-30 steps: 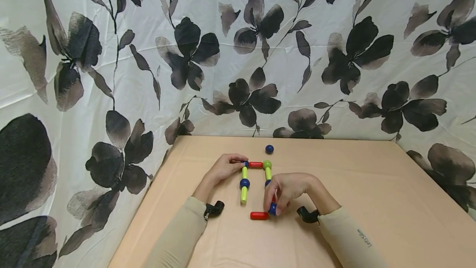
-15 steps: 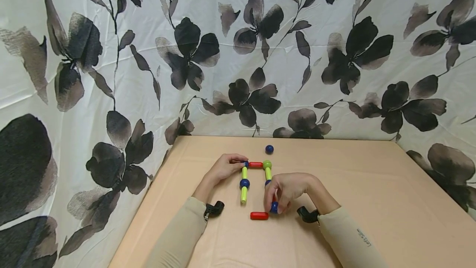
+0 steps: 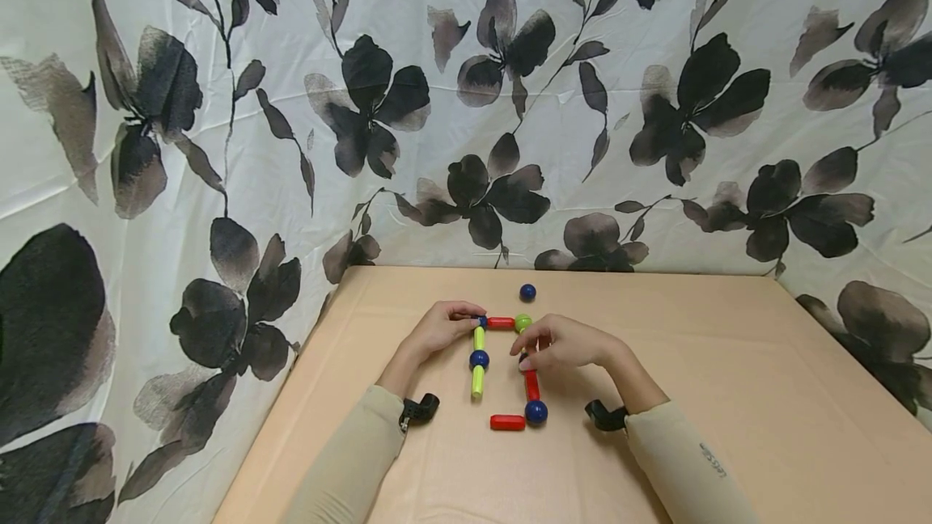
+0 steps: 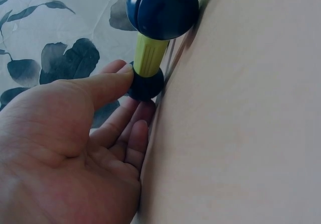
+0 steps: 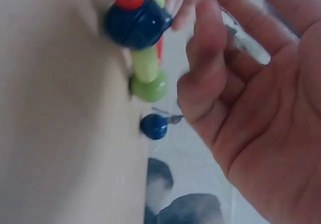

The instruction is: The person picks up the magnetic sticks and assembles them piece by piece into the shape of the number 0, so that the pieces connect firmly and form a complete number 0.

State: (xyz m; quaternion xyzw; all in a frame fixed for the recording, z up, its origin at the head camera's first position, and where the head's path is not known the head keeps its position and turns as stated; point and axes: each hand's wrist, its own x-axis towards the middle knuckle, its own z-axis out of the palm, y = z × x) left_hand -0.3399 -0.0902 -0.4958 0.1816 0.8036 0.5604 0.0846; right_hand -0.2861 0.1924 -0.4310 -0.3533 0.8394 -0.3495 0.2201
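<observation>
My left hand (image 3: pixel 442 327) pinches a small blue ball (image 4: pixel 146 83) at the far left corner of a frame of toy building rods and balls. From that ball a yellow-green rod (image 4: pixel 151 54) leads to another blue ball (image 4: pixel 163 10). A red rod (image 3: pixel 500 323) joins the corner to a green ball (image 3: pixel 523 322). My right hand (image 3: pixel 564 342) hovers over the frame's right side, fingers loosely bent, near a blue ball (image 5: pixel 135 25) partly hidden in the head view. Below it, a red rod (image 3: pixel 532 386) runs to the near blue ball (image 3: pixel 535 412).
A red rod (image 3: pixel 507 422) lies level beside the near blue ball; whether they touch is hard to tell. Behind the frame a loose blue ball (image 3: pixel 527 292) sits on the table (image 3: pixel 692 346). A floral cloth (image 3: pixel 582 128) hangs beyond the table's far edge.
My right hand has let go of the near blue ball and moved up and away along the right side, uncovering the red rod and ball. The left hand has stayed in place.
</observation>
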